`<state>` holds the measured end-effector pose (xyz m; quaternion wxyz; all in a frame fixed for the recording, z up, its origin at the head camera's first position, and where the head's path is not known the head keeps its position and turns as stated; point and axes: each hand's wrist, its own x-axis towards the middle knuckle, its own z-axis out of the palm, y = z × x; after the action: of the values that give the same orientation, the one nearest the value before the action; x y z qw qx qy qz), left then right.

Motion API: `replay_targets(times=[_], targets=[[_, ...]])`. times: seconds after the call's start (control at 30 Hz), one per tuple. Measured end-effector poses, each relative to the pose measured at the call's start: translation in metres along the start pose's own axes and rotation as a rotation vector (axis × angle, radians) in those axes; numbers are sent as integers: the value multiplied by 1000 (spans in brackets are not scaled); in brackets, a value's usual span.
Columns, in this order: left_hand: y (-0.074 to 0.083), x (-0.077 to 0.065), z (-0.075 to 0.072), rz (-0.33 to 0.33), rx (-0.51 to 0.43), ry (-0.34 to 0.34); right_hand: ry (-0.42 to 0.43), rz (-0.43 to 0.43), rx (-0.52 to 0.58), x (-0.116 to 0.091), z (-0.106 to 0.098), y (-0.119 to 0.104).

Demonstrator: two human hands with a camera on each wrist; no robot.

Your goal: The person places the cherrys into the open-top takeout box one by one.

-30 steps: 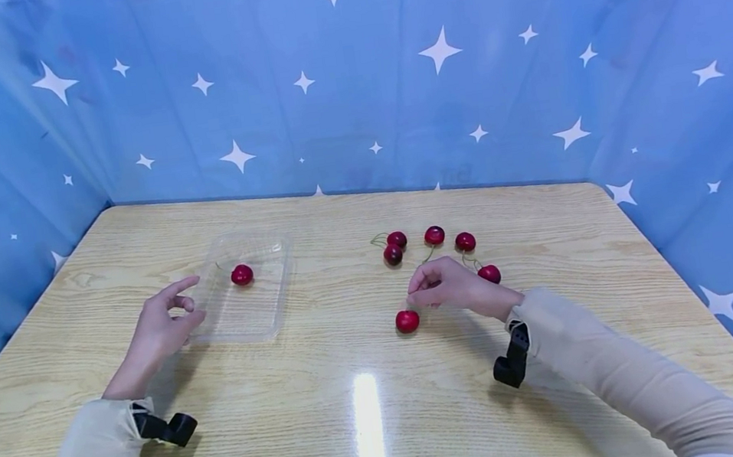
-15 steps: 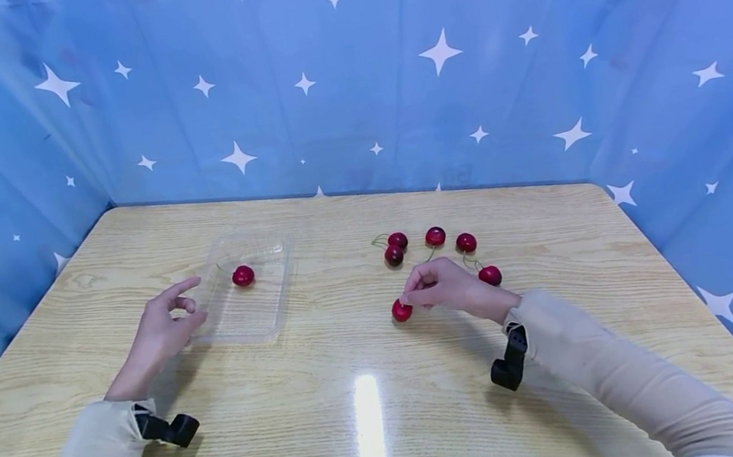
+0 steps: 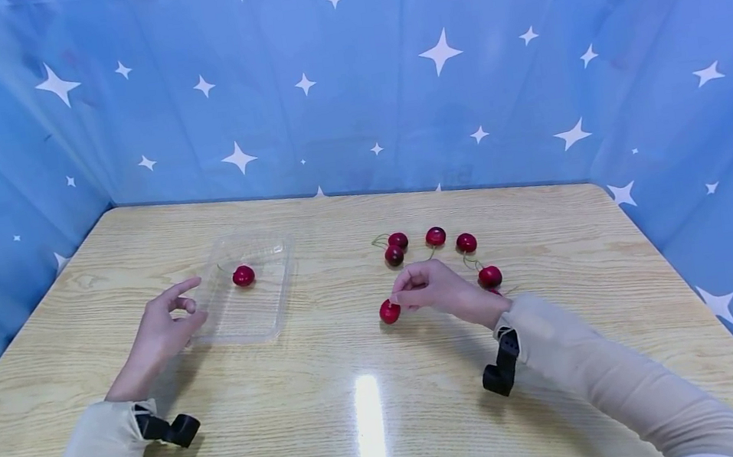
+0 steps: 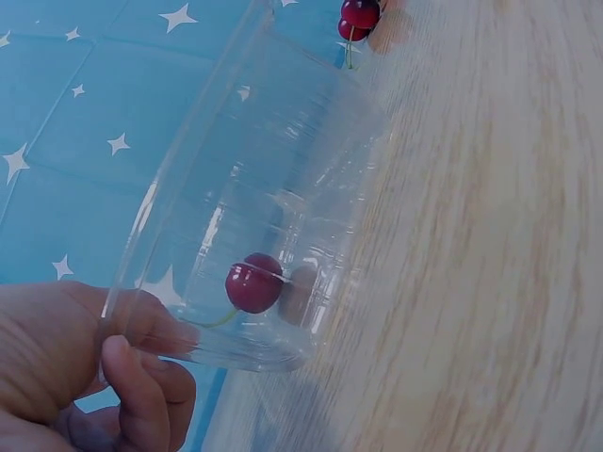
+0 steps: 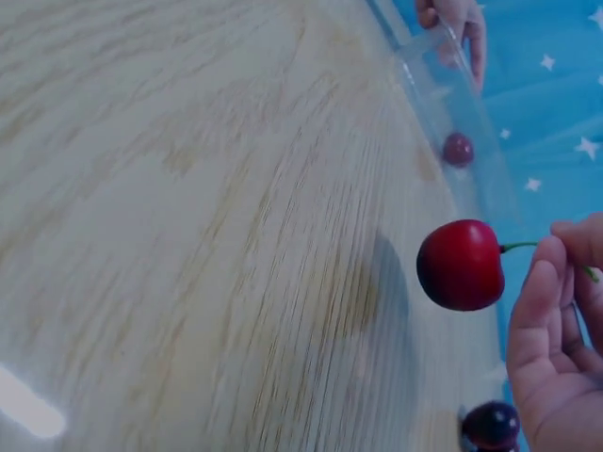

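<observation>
My right hand [image 3: 424, 288] pinches the green stem [image 5: 519, 247] of a red cherry [image 5: 461, 265] between thumb and finger. In the right wrist view this cherry hangs over the table, its shadow beside it. My left hand [image 3: 167, 326] is at the left edge of a clear plastic box [image 3: 282, 290], index finger and thumb stretched out and apart. Through the box wall in the left wrist view, part of a finger [image 4: 160, 325] shows; other fingers are bent near the rim. Inside the box lies one cherry [image 3: 244, 276] with its stem.
Several cherries lie behind and beside my right hand: a joined pair [image 3: 394, 256], a single cherry [image 3: 435, 236], and others to the right [image 3: 489, 277], one partly hidden by the wrist. A blue star-patterned curtain [image 3: 348, 92] stands behind the wooden table [image 3: 295, 423].
My right hand has taken a cherry by its stem, raised it slightly and moved it left. Another cherry, earlier hidden by the right wrist, now shows partly. The left hand and box stay put.
</observation>
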<state>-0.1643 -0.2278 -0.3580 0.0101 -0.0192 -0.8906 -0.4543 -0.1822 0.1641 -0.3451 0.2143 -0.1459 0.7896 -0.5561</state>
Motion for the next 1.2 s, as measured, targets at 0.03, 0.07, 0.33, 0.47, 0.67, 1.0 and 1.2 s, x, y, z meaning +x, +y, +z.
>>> replay_targets(times=[0.03, 0.07, 0.33, 0.47, 0.67, 1.0, 1.2], targets=[[0, 0, 0, -3, 2, 1, 4, -4, 2, 1, 2, -1], [0, 0, 0, -5, 2, 0, 7, -8, 6, 1, 3, -1], [-1, 1, 1, 0, -20, -2, 10, -25, 18, 6, 16, -7], [-2, 1, 1, 11, -36, -1, 12, -30, 53, 7, 19, -13], [-4, 1, 2, 22, -41, 11, 13, -36, 92, 11, 24, -23], [-1, 1, 2, 12, -25, 13, -41, -80, 162, 20, 40, -36], [0, 0, 2, 7, -22, 13, -63, -82, 181, 25, 49, -48]])
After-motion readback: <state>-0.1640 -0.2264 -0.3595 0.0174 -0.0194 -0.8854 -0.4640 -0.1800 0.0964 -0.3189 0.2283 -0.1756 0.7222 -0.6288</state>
